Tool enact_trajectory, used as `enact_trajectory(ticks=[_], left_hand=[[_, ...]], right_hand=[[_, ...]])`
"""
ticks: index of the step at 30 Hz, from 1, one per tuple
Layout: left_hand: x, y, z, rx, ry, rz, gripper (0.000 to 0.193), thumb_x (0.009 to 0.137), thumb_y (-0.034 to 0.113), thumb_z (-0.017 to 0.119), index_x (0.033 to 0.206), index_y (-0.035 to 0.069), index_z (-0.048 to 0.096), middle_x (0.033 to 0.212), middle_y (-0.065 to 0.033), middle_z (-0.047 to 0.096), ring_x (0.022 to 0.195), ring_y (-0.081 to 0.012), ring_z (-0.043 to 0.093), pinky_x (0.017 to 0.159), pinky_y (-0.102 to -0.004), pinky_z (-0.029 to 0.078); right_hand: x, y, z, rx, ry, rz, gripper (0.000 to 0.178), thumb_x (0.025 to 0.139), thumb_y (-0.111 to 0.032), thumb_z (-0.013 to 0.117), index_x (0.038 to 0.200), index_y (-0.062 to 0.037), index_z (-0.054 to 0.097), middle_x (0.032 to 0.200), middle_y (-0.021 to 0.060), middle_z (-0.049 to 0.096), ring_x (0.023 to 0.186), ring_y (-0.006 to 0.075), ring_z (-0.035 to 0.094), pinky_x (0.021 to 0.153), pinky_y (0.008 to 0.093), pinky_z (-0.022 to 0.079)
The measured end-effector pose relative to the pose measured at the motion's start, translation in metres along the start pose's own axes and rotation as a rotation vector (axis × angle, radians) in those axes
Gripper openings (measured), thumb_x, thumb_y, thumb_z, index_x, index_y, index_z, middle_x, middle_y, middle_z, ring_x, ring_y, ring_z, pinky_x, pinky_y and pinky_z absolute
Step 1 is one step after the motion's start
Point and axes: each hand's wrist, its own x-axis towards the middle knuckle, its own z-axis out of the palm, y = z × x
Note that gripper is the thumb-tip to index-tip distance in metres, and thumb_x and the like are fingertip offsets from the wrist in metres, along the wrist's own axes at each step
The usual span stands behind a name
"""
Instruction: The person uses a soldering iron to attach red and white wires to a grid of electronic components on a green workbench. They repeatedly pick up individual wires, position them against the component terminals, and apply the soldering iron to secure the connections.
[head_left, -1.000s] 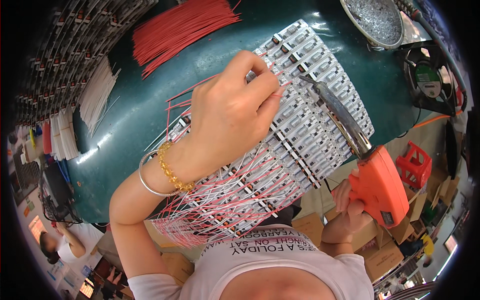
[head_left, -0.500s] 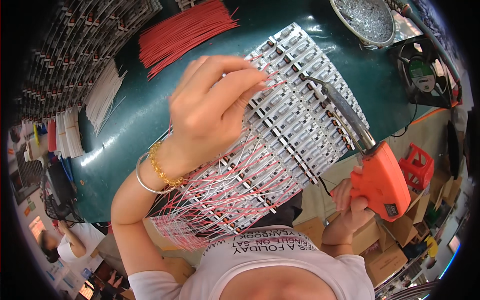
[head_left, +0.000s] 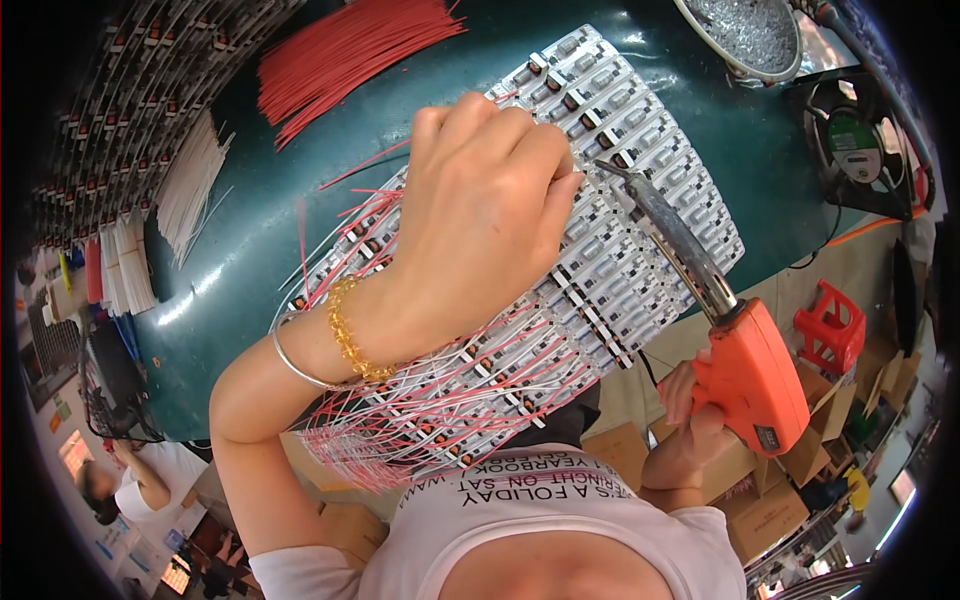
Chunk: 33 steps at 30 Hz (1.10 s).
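Observation:
My right hand [head_left: 695, 410] grips the handle of an orange soldering gun [head_left: 755, 380] at the right. Its dark metal tip slants up-left to the array of small pale metal modules [head_left: 640, 250], ending just beside my left fingers. My left hand [head_left: 490, 200] lies over the array, palm down, its fingers curled closed. The fingertips are hidden beneath the hand. A thin red wire [head_left: 365, 165] runs out from under it to the left. Many red and white wires [head_left: 460, 375] trail from the modules on the near left side and hang in a bundle.
A pile of red wires [head_left: 350, 60] and bunches of white wires [head_left: 190, 190] lie on the green table [head_left: 240, 270]. A round dish of metallic scraps [head_left: 745, 35] and a black fan [head_left: 855, 145] stand far right. Past the table are a red stool [head_left: 832, 328] and cardboard boxes [head_left: 765, 510].
My left hand has moved right and turned palm down, so its fingertips no longer show. The soldering gun has shifted slightly, its tip now nearer my left fingers.

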Motion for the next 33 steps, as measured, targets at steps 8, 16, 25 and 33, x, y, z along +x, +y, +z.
enact_trajectory(ticks=[8,16,25,33], left_hand=[[-0.003,-0.001,0.005,0.005,0.040,0.019,0.012,0.074,0.006,0.074,0.074,0.008,0.062,0.071,-0.0006,0.058,0.072,-0.0207,0.051,0.069,-0.0344,0.034],[-0.002,-0.002,0.007,0.031,0.061,0.051,0.014,0.073,0.005,0.075,0.072,0.008,0.061,0.070,-0.0009,0.057,0.072,-0.0212,0.051,0.068,-0.0350,0.035],[-0.002,-0.002,0.007,0.036,0.062,0.058,0.014,0.072,0.005,0.075,0.071,0.008,0.061,0.069,-0.0013,0.057,0.071,-0.0218,0.051,0.069,-0.0352,0.035],[0.000,-0.002,0.007,0.028,0.070,0.068,0.013,0.073,0.005,0.074,0.072,0.008,0.062,0.070,-0.0013,0.058,0.072,-0.0215,0.052,0.070,-0.0358,0.036]], right_hand=[[0.013,-0.019,0.022,-0.154,-0.066,-0.008,0.063,0.086,-0.050,0.066,0.111,0.0049,0.048,0.053,-0.0013,0.047,0.042,0.0092,0.044,0.045,0.0261,0.040],[0.004,-0.016,0.016,-0.166,0.004,0.028,0.070,0.081,-0.054,0.070,0.115,0.0037,0.051,0.066,-0.0008,0.050,0.053,0.0100,0.047,0.051,0.0255,0.039],[0.008,-0.015,0.021,-0.140,-0.009,-0.048,0.082,0.085,-0.052,0.065,0.128,0.0119,0.039,0.052,-0.0023,0.046,0.040,0.0081,0.042,0.043,0.0240,0.037],[0.014,-0.023,0.028,-0.157,-0.033,-0.052,0.082,0.084,-0.052,0.067,0.127,0.0135,0.040,0.052,-0.0020,0.046,0.040,0.0080,0.042,0.043,0.0242,0.038]])
